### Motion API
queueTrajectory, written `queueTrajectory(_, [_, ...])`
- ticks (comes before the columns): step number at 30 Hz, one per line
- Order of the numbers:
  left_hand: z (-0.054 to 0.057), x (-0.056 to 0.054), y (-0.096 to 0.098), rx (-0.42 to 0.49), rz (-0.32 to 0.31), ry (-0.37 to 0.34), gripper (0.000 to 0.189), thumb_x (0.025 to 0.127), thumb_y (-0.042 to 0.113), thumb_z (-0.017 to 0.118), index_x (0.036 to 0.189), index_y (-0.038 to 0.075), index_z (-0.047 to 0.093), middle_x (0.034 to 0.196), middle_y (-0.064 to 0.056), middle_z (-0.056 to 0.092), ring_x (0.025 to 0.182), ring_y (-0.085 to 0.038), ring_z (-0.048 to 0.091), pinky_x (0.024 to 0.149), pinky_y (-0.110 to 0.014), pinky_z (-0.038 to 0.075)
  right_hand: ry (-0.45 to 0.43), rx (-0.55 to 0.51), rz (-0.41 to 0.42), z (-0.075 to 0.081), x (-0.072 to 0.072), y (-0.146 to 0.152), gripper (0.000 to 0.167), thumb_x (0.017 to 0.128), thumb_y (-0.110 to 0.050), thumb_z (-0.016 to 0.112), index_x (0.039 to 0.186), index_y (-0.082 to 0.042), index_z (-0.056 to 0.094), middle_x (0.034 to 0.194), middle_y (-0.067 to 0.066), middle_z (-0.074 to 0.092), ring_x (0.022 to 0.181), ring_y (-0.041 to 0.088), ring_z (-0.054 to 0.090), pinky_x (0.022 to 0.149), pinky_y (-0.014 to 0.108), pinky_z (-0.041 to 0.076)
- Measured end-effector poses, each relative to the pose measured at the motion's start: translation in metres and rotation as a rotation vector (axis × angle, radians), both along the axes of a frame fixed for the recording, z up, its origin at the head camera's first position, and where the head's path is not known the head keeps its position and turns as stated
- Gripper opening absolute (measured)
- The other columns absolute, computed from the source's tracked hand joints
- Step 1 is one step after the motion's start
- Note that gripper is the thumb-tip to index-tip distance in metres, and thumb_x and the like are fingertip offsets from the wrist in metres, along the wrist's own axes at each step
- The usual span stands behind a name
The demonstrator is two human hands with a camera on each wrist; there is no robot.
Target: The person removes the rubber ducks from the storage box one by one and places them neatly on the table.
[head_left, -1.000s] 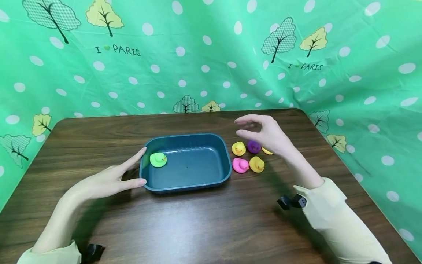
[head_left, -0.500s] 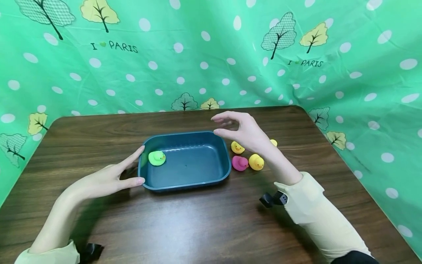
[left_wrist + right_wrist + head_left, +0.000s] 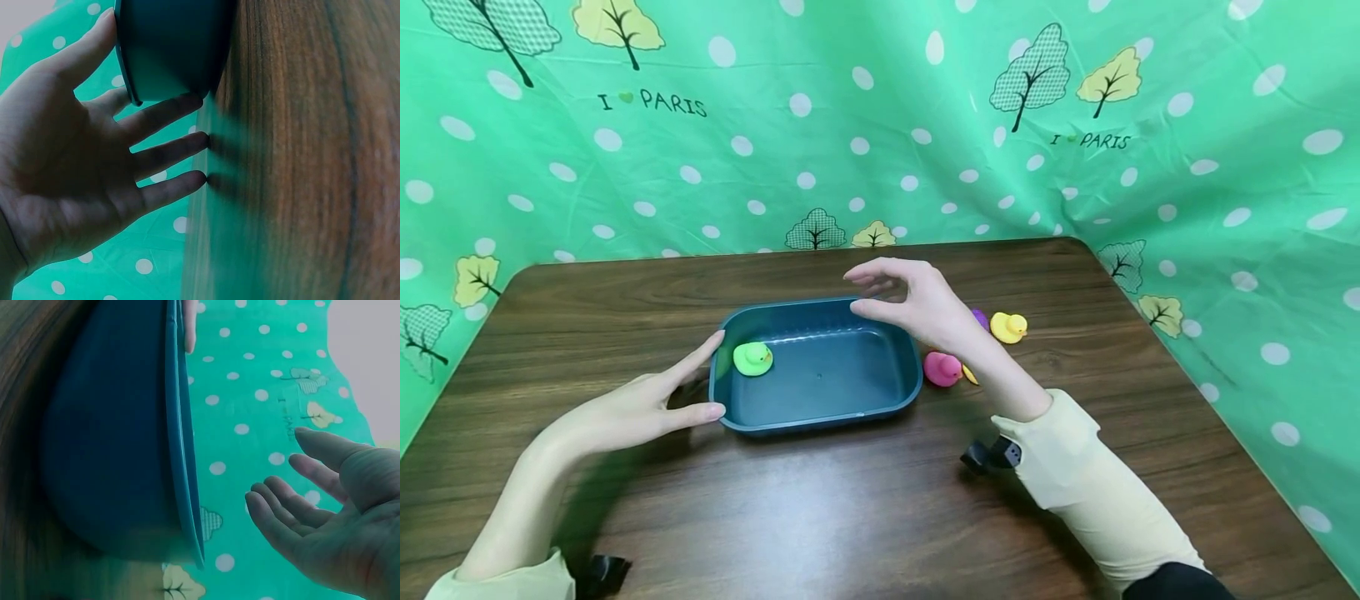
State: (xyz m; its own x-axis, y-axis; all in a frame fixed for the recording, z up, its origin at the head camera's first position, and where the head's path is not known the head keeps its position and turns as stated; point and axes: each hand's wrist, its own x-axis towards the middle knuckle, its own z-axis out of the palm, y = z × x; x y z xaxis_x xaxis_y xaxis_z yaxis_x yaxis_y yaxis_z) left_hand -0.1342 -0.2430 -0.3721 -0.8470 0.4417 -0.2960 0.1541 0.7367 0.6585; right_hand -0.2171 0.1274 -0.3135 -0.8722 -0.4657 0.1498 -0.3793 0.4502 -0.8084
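Observation:
A dark blue rectangular basin (image 3: 820, 400) sits on the table with a green rubber duck (image 3: 752, 359) at its left end. My left hand (image 3: 625, 414) touches the basin's left end, thumb and index finger spread along the rim; in the left wrist view its other fingers (image 3: 169, 153) are straight, with fingertips near the tabletop. Above the basin's back right corner hovers my right hand (image 3: 917, 304), fingers loosely bent with nothing between them. It is above the rim (image 3: 178, 444) in the right wrist view. My right forearm partly hides the ducks beside the basin.
Right of the basin are a pink duck (image 3: 942, 368), a yellow duck (image 3: 1008, 327), a partly covered purple duck (image 3: 981, 318) and a sliver of another yellow one (image 3: 970, 375). A green polka-dot cloth (image 3: 880, 108) hangs behind the brown wooden table (image 3: 850, 508).
My right hand has moved left from above the ducks to over the basin's right part, holding nothing. The left hand stays at the basin's left end. The view has shifted slightly.

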Motion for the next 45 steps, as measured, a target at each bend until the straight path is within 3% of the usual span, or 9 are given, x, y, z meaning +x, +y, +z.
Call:
queueTrajectory(11, [-0.001, -0.002, 0.002, 0.017, -0.002, -0.003, 0.095, 0.099, 0.056, 0.062, 0.162, 0.047, -0.008, 0.171, -0.02, 0.021, 0.155, -0.049, 0.026, 0.11, -0.071, 0.038, -0.002, -0.012, 0.053, -0.003, 0.001, -0.021, 0.039, 0.092, -0.02, 0.079, 0.13, -0.016, 0.071, 0.128, 0.002, 0.073, 0.115, 0.023, 0.07, 0.1, 0.042, 0.057])
queueTrajectory(18, [-0.001, -0.001, 0.001, -0.011, 0.003, -0.006, 0.093, 0.1, 0.055, 0.06, 0.162, 0.048, -0.008, 0.172, -0.017, 0.017, 0.153, -0.05, 0.028, 0.107, -0.068, 0.044, 0.009, 0.016, 0.066, -0.005, 0.003, -0.032, 0.038, 0.093, -0.021, 0.078, 0.13, -0.017, 0.071, 0.128, 0.0, 0.073, 0.115, 0.02, 0.07, 0.101, 0.042, 0.056])
queueTrajectory(30, [0.0, -0.001, 0.002, -0.001, 0.003, -0.007, 0.093, 0.1, 0.055, 0.061, 0.162, 0.047, -0.007, 0.172, -0.017, 0.017, 0.154, -0.05, 0.028, 0.107, -0.068, 0.044, -0.01, -0.004, 0.093, -0.01, 0.004, -0.05, 0.038, 0.093, -0.021, 0.078, 0.13, -0.017, 0.071, 0.128, 0.002, 0.073, 0.114, 0.017, 0.069, 0.102, 0.046, 0.056])
queueTrajectory(45, [0.0, -0.001, 0.002, 0.013, -0.005, 0.005, 0.093, 0.099, 0.055, 0.061, 0.162, 0.046, -0.008, 0.171, -0.02, 0.023, 0.153, -0.049, 0.029, 0.107, -0.068, 0.042, -0.035, -0.044, 0.158, -0.018, 0.003, -0.078, 0.038, 0.094, -0.018, 0.076, 0.131, -0.011, 0.07, 0.131, 0.007, 0.072, 0.12, 0.027, 0.068, 0.104, 0.047, 0.055])
